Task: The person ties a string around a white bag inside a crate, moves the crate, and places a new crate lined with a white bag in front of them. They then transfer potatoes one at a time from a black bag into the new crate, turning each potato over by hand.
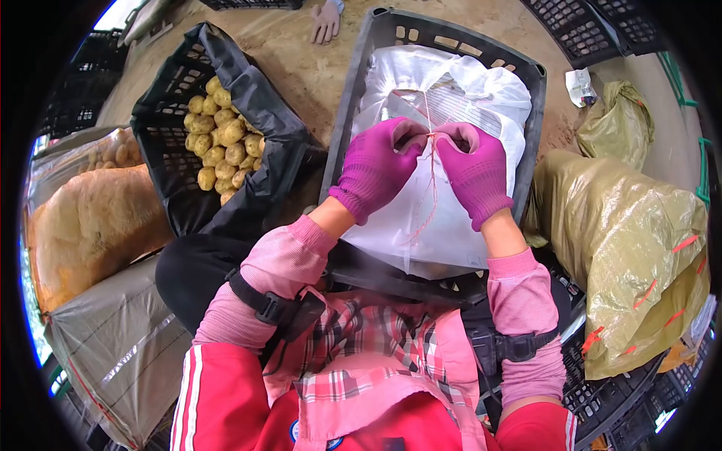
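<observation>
Both my hands wear purple gloves and meet over a black crate [344,113] lined with a white plastic bag [398,218]. My left hand [381,164] pinches a thin red and white string [432,188] between thumb and fingers. On the other side of the knot-like bunch, my right hand [475,167] pinches the same string. Its loose ends hang down over the white bag, and one strand runs up across the bag's top. What lies inside the bag is mostly hidden; printed paper or film shows faintly through it.
Left of the crate stands a black-lined crate [256,90] of potatoes [226,139]. An orange sack [98,225] is at the far left. Yellow-green sacks [617,240] lie at the right. A glove [326,21] lies on the ground at the top, beside something light blue.
</observation>
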`<control>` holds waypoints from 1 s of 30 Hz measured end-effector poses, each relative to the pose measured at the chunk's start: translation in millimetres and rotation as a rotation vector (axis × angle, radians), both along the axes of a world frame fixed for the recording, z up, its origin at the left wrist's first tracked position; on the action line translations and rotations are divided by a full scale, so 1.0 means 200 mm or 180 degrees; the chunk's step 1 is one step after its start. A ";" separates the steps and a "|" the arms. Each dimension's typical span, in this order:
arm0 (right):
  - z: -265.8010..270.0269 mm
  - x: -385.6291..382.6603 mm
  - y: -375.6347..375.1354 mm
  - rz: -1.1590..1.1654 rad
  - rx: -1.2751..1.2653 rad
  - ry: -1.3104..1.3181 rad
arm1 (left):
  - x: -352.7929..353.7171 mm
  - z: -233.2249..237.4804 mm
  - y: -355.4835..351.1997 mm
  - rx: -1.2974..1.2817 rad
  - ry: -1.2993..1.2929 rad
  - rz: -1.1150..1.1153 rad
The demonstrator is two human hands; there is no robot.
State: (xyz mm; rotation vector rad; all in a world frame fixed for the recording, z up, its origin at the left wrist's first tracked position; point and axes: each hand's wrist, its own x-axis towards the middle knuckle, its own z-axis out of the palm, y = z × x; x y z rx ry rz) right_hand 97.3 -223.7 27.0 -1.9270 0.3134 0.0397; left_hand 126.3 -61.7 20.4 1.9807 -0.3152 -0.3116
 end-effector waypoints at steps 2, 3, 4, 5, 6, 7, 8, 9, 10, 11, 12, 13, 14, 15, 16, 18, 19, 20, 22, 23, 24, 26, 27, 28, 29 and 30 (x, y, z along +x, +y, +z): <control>-0.02 0.00 -0.01 -0.0062 0.0443 0.0073 | 0.01 0.01 0.00 -0.0093 0.0032 -0.0007; 0.00 0.00 0.00 0.0003 0.0234 -0.0065 | 0.01 0.01 0.01 -0.0196 0.0130 0.0000; 0.03 0.00 0.01 0.0069 0.0024 -0.0205 | 0.01 0.01 0.01 -0.0299 0.0227 0.0008; 0.05 0.00 0.02 0.0136 -0.0185 -0.0342 | 0.02 0.00 0.01 -0.0401 0.0328 0.0017; 0.03 0.00 0.01 0.0079 0.0122 -0.0161 | 0.02 0.00 0.01 -0.0383 0.0362 0.0003; 0.01 0.00 0.00 0.0020 0.0426 0.0023 | 0.03 0.01 0.01 -0.0367 0.0398 -0.0011; -0.01 -0.01 -0.01 -0.0041 0.0730 0.0208 | 0.03 0.01 0.01 -0.0353 0.0436 -0.0028; -0.01 -0.01 -0.02 -0.0066 0.0827 0.0328 | 0.03 0.00 0.01 -0.0326 0.0373 -0.0022; -0.02 0.00 -0.03 -0.0087 0.0923 0.0443 | 0.02 -0.02 0.00 -0.0301 0.0304 -0.0015; -0.02 0.00 -0.03 -0.0105 0.1020 0.0553 | 0.02 -0.03 0.00 -0.0274 0.0230 -0.0004; -0.01 0.00 -0.02 0.0008 0.0558 0.0223 | 0.02 -0.03 0.01 -0.0247 0.0155 -0.0003; 0.00 0.01 -0.01 0.0118 0.0098 -0.0109 | 0.02 -0.03 0.01 -0.0217 0.0079 -0.0004; 0.02 0.01 -0.01 0.0222 -0.0365 -0.0439 | 0.02 -0.04 0.02 -0.0190 0.0005 -0.0010; 0.03 0.01 -0.01 0.0430 -0.0760 -0.0510 | 0.03 -0.02 0.01 -0.0149 -0.0040 -0.0019; 0.05 0.01 -0.02 0.0640 -0.1155 -0.0574 | 0.02 -0.01 0.01 -0.0108 -0.0078 -0.0028; 0.03 0.02 -0.03 0.0997 -0.2245 -0.1047 | 0.02 0.01 0.01 -0.0011 -0.0133 -0.0046; 0.00 0.02 -0.03 0.0989 -0.2342 -0.1257 | 0.03 0.01 0.01 0.0043 -0.0144 -0.0055; -0.01 0.02 -0.03 0.0982 -0.2439 -0.1464 | 0.03 0.01 0.01 0.0095 -0.0152 -0.0063; 0.01 0.01 -0.02 0.0769 -0.2221 -0.1354 | 0.03 0.01 0.01 0.0127 -0.0246 -0.0092; 0.03 -0.01 0.01 0.0563 -0.1907 -0.1038 | 0.03 0.01 0.01 0.0141 -0.0295 -0.0112; 0.05 -0.02 0.03 0.0356 -0.1591 -0.0729 | 0.03 0.01 0.00 0.0119 -0.0280 -0.0101; -0.03 -0.02 0.01 -0.0015 -0.0192 -0.0014 | 0.02 0.01 -0.02 0.0082 -0.0253 -0.0054; -0.04 -0.01 -0.01 -0.0185 0.0510 0.0345 | 0.02 0.01 -0.02 0.0127 -0.0295 -0.0080; -0.03 0.00 -0.03 -0.0049 0.0635 0.0664 | 0.01 0.01 -0.02 0.0172 -0.0340 -0.0104; -0.03 0.00 -0.03 0.0045 0.0304 0.0464 | 0.01 0.00 -0.02 0.0217 -0.0384 -0.0133; 0.00 0.00 -0.03 0.0130 -0.0026 0.0266 | 0.02 -0.01 -0.01 0.0218 -0.0460 -0.0117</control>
